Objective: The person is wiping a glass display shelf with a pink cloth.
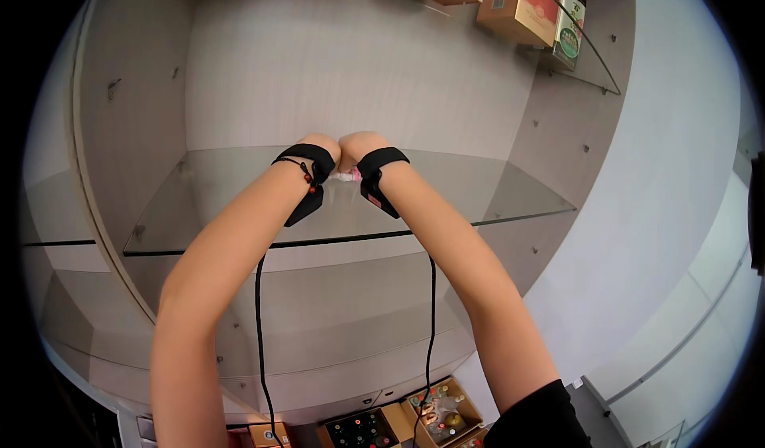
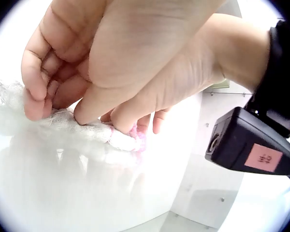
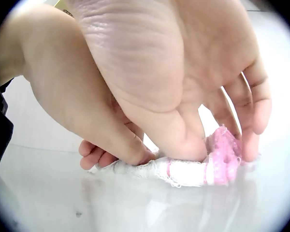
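Note:
A white, loosely woven cloth [image 1: 347, 176] with a pink end lies in a narrow roll on the glass shelf [image 1: 446, 189]. My left hand [image 2: 135, 48] pinches its white part, the thumb in front and the fingers curled at the far left. Close beside it, my right hand [image 3: 183, 82] holds the cloth near the pink end [image 3: 224, 157], thumb on the white part and fingers behind. Frayed threads hang off the cloth's lower edge in the right wrist view. From the head view, the wrists and backs of the hands hide most of the cloth.
Boxes [image 1: 535, 10] stand on a higher glass shelf at the upper right. Cabinet side walls [image 1: 135, 89] flank the shelf. Below are another shelf and open cartons of bottles [image 1: 358, 430] on the floor. Black cables [image 1: 260, 328] hang from both wrists past the shelf's front edge.

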Motion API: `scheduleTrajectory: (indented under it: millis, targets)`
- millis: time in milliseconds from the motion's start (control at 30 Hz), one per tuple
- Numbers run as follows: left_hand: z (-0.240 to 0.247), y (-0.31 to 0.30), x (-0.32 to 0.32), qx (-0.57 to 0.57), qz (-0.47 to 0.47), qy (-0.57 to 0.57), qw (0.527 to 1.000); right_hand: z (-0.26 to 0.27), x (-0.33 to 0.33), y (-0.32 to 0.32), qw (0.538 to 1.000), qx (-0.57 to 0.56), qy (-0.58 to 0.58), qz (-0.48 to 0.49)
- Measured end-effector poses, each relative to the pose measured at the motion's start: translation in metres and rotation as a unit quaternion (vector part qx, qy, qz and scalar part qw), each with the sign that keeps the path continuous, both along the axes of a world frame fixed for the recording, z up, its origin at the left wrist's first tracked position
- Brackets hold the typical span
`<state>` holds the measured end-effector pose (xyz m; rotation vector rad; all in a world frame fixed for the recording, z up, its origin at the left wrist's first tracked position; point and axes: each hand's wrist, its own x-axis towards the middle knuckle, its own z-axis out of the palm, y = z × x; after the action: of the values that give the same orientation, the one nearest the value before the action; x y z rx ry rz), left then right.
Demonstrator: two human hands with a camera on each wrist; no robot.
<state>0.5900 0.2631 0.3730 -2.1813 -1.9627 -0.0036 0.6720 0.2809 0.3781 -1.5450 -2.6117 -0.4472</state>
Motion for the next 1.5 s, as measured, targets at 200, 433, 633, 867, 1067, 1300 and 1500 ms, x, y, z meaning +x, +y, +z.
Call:
scheduleTrajectory:
  millis: [200, 433, 633, 867, 1067, 1300, 1500]
  targets:
    - [0.008, -0.025, 0.004, 0.014, -0.006, 0.012, 1.0, 0.0, 0.001, -0.014, 1.0, 0.012, 0.011, 0.002]
    - [0.017, -0.082, 0.012, 0.042, -0.074, 0.027, 0.996, 0.017, 0.017, -0.074, 0.998, -0.056, -0.034, -0.023]
    - [0.029, -0.097, 0.032, -0.064, -0.029, 0.09, 0.993, 0.012, 0.031, -0.08, 0.994, -0.096, -0.019, -0.054]
    - [0.018, -0.047, 0.019, -0.092, -0.019, 0.022, 0.995, 0.01, 0.026, -0.054, 0.994, -0.101, -0.043, -0.006]
    - [0.002, -0.027, 0.018, 0.048, -0.026, -0.047, 0.997, 0.005, 0.023, -0.029, 0.998, -0.052, 0.007, 0.028]
    - [-0.002, -0.02, 0.034, 0.047, 0.062, 0.031, 0.997, -0.009, 0.031, -0.013, 0.996, 0.004, 0.055, 0.075]
    - [0.011, -0.049, 0.055, 0.008, 0.04, 0.055, 0.998, 0.001, 0.053, -0.033, 0.996, -0.012, -0.001, 0.087]
